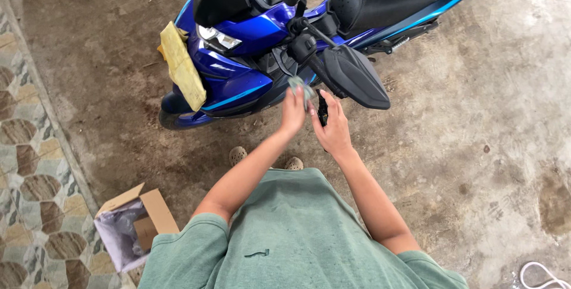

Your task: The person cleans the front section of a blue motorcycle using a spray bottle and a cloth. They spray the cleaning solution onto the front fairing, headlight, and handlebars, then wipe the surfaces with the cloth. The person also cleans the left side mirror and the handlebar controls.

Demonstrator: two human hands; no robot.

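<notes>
A: Blue scooter [250, 69] stands on the bare concrete floor [476, 146], front end toward the tiled edge of the floor at the person's left. Black mirror [355, 78] hangs off the handlebar, just above both hands.

B: State of the hands?

A: Left hand [293, 112] is raised, fingers pinched on a small greyish-green piece [301, 88], maybe a scrap of cloth or wrapping; too small to tell which. Right hand [334, 129] is closed around a small black part [322, 109], held upright just beside the left hand. The two hands nearly touch, right below the mirror and well clear of the floor.

B: Which step, by your reading?

A: Judgement only: the black part is being unwrapped or wiped in hand, ahead of any fitting near the handlebar. Nothing is attached yet that I can see.

B: What would the next move call for?

A: Probably freeing the left hand of the grey piece, then a steady two-hand line-up of the part against its mount. The mirror crowds that space, so a careful approach from below.

B: Other items?

A: Yellow cloth [181, 66] draped over the front fairing. Open cardboard box [134, 226] on the floor by the tiled edge, with a grey liner inside.
</notes>
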